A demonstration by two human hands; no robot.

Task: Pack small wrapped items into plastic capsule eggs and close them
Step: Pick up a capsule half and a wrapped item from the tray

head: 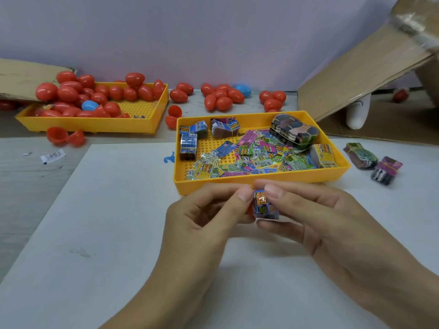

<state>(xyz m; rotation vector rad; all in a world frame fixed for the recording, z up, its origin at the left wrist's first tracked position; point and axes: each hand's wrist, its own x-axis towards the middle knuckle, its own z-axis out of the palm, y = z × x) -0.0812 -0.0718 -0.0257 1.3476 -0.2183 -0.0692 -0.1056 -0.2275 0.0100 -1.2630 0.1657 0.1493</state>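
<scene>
My left hand (204, 217) and my right hand (316, 214) meet just in front of the near yellow tray (261, 180). Together they pinch a small colourful wrapped item (263, 205). A sliver of red shows behind the item by my left fingers; whether it is an egg half I cannot tell. The near tray holds several loose wrapped items (251, 157) and banded bundles (293, 132). A second yellow tray (99, 125) at the back left is heaped with red capsule eggs (69, 93) and one blue egg (89, 105).
Loose red eggs (223, 97) and a blue egg (243, 90) lie along the back wall. Open red egg halves (65, 136) sit left of the white board (118, 222). Two bundles (373, 162) lie right of the tray. A cardboard flap (361, 84) leans at right.
</scene>
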